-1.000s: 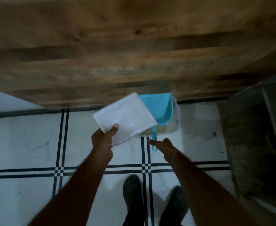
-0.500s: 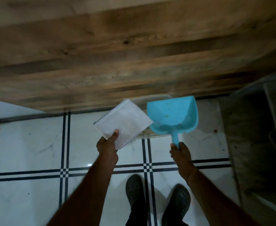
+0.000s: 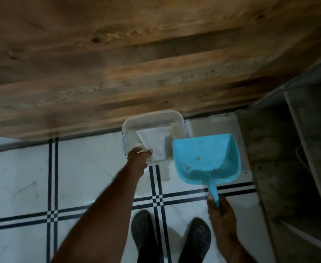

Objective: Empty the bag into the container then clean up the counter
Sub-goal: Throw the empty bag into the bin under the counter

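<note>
A clear plastic container [image 3: 156,116] stands on the tiled floor below the wooden counter edge. My left hand [image 3: 138,157] grips the near corner of a white flat lid [image 3: 155,138], which tilts down inside the container. My right hand [image 3: 219,209] holds the handle of a blue dustpan [image 3: 206,158], lifted to the right of the container with a few crumbs in its scoop. No bag is in sight.
The wooden counter [image 3: 137,63] fills the top of the view. White floor tiles with black lines [image 3: 51,186] lie below. My two dark shoes [image 3: 142,232] stand near the bottom. A grey concrete ledge [image 3: 281,158] rises at the right.
My left hand lowered the lid from above the floor into the container. My right hand took the dustpan by its handle and lifted it out to the right.
</note>
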The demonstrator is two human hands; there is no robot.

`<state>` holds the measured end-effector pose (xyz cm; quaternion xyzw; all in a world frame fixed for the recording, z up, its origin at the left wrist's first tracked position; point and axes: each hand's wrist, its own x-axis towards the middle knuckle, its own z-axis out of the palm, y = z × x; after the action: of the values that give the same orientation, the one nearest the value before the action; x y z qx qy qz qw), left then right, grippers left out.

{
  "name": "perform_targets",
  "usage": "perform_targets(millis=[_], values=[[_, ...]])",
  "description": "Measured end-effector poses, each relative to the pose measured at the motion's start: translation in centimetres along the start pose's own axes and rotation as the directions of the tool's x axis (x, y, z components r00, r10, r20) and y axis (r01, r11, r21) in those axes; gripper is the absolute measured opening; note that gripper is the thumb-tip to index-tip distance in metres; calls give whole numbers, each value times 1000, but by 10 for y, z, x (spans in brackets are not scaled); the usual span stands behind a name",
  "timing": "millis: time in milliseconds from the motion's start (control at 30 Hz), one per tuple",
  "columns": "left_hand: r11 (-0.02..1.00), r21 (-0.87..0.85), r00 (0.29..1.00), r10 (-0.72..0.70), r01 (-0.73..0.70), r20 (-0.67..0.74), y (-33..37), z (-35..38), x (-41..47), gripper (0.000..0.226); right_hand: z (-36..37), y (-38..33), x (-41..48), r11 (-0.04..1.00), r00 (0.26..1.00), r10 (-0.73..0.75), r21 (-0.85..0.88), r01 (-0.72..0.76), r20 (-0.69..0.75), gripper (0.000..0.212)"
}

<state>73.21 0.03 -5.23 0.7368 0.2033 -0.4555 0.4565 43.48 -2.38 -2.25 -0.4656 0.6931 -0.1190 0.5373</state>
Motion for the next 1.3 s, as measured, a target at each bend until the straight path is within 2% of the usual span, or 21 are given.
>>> perform_targets(millis=[67,167,233,333,433,533,667,800,933,1000,1100,1233,1300], values=[[995,96,999,3,1,-45,1,-4,-13,49,-4,-1,-7,1000,1000,8,5,-8,16,17],[951,287,987,144,-119,-67,23,-15,-65,51,-19,-26,-28,1000,1000,16,-6,-16,-3,30],[881,411,964,265,-235,-19,43,-23,-114,49,-34,-59,-53,999,1000,7,-31,-7,-6,39],[755,558,921,386,-344,46,67,-28,-189,50,-59,-108,-91,1000,998,9,10,-10,62,33],[658,602,867,483,-453,124,96,-29,-275,52,-104,-162,-147,996,993,-33,82,24,113,30],[578,601,808,550,-552,213,117,-29,-351,52,-149,-198,-208,992,990,-74,108,62,116,32],[463,568,717,580,-680,386,129,-43,-419,52,-193,-216,-283,979,991,-123,156,129,-50,28],[376,531,643,556,-759,526,131,-50,-463,59,-228,-205,-350,967,967,-143,180,182,-210,55],[279,436,516,530,-855,673,120,-16,-490,63,-272,-197,-407,935,913,-166,234,265,-372,39],[207,384,432,532,-900,728,116,6,-527,62,-296,-185,-424,930,878,-141,243,277,-458,38],[85,316,314,505,-945,804,103,39,-581,45,-332,-156,-439,920,814,-76,274,280,-576,40],[-78,271,210,443,-960,871,82,88,-633,47,-377,-124,-458,864,781,53,420,276,-622,37],[-129,253,183,402,-959,897,71,113,-656,49,-401,-111,-461,826,784,87,485,289,-615,40]])
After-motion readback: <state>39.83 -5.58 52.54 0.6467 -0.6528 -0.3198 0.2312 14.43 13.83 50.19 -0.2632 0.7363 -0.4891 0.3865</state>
